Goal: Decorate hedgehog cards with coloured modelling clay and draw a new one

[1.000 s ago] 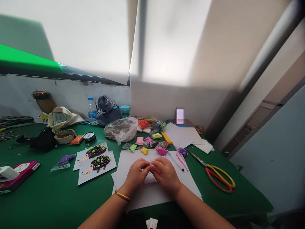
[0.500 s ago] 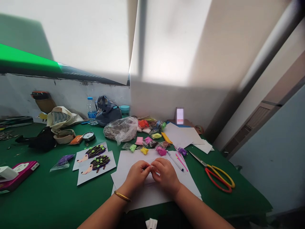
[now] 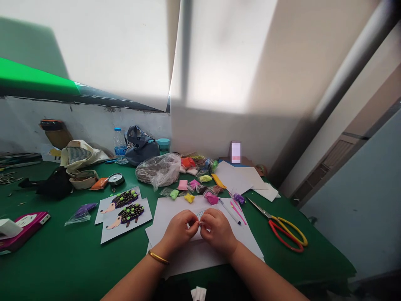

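Observation:
Over the white paper sheets, my left hand and my right hand meet fingertip to fingertip. Both are closed in a pinch on something small and pale, mostly hidden by the fingers; its kind does not show. Just behind the fingers a bluish patterned patch shows on the paper, partly covered by my hands. A white pen and a pink stick tool lie to the right of my right hand. Beyond my hands sit small packs of yellow clay and magenta clay.
Large scissors with red and yellow handles lie at right. Two hedgehog pictures are at left, near a bagged purple clay piece. A plastic bag, water bottle and phone stand farther back.
My fingers have shifted slightly, opening a gap behind them where the bluish patterned patch now shows. The fingertips still meet at nearly the same spot.

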The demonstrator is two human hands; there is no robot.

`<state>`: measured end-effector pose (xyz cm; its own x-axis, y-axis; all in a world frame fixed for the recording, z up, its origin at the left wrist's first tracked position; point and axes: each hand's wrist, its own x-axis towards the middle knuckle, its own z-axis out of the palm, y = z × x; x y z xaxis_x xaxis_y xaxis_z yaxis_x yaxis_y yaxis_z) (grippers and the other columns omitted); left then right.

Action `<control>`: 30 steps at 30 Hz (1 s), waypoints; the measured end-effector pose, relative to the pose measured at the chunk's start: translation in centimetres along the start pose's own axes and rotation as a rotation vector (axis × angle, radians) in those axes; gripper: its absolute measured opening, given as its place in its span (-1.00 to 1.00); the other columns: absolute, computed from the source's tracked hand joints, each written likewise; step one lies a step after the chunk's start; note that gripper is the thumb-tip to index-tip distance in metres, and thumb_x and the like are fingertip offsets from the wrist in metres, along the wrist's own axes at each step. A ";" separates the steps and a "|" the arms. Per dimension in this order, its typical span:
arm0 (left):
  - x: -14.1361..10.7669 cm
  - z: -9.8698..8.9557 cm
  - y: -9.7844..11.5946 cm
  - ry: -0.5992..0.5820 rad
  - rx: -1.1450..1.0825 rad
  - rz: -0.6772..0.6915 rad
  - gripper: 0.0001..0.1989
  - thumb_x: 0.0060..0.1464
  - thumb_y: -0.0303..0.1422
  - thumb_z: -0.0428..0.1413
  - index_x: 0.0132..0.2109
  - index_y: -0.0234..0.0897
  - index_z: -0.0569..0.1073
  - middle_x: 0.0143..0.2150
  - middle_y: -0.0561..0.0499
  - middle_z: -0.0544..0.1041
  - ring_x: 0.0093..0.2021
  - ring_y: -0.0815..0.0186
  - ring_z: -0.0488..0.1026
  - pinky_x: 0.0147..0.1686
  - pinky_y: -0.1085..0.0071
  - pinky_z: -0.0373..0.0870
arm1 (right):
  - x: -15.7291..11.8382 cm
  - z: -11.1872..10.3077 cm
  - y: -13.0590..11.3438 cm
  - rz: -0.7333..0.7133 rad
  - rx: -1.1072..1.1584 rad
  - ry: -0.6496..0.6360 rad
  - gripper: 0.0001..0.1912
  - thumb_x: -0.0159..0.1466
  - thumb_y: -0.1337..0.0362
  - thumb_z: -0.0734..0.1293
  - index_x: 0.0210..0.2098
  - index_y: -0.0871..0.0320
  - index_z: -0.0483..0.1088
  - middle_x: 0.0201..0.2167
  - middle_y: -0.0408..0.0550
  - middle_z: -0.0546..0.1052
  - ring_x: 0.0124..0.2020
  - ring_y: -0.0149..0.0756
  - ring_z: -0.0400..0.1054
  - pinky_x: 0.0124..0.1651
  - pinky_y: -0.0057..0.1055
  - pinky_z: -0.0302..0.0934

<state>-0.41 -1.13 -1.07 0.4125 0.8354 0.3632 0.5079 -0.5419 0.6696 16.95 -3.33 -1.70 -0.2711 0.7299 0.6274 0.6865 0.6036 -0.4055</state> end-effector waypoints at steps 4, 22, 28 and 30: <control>0.0 -0.1 0.1 0.002 -0.076 -0.025 -0.90 0.08 -0.40 0.09 -0.41 -0.23 0.42 -0.40 0.05 0.47 -0.37 0.32 0.38 -0.36 0.42 0.28 | 0.1 -0.1 -0.1 0.028 0.046 -0.006 -0.86 0.10 0.46 0.26 -0.41 0.10 0.36 -0.40 -0.11 0.42 -0.33 -0.27 0.31 -0.24 -0.36 0.15; 0.8 -1.1 -0.8 0.221 -0.933 -0.326 -0.75 0.01 -0.19 0.25 -0.28 -0.28 0.48 -0.41 0.09 0.39 -0.39 0.40 0.28 -0.35 0.49 0.22 | 3.9 -0.2 3.3 0.210 0.017 0.100 -0.86 0.23 0.21 0.40 -0.22 0.04 0.57 -0.28 -0.04 0.47 -0.15 -0.15 0.31 -0.06 -0.22 0.23; 1.0 -1.2 -1.3 0.280 -0.901 -0.363 -0.71 -0.04 -0.18 0.30 -0.26 -0.29 0.50 -0.37 0.06 0.46 -0.37 0.40 0.33 -0.31 0.48 0.27 | 4.3 0.5 2.8 0.174 0.091 0.071 -0.83 0.23 0.21 0.42 -0.18 0.04 0.56 -0.25 -0.04 0.47 -0.14 -0.17 0.33 -0.07 -0.25 0.25; 1.1 -1.2 -1.3 0.282 -0.875 -0.349 -0.69 -0.05 -0.16 0.31 -0.27 -0.29 0.50 -0.37 0.06 0.47 -0.36 0.38 0.35 -0.30 0.46 0.29 | 4.3 0.6 2.3 0.156 0.092 0.072 -0.82 0.22 0.21 0.43 -0.18 0.05 0.55 -0.25 -0.04 0.47 -0.15 -0.17 0.33 -0.06 -0.24 0.25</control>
<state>-1.48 0.54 -0.79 0.0922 0.9886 0.1191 -0.2197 -0.0965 0.9708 17.01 1.37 -0.33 -0.1156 0.7940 0.5968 0.6508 0.5144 -0.5585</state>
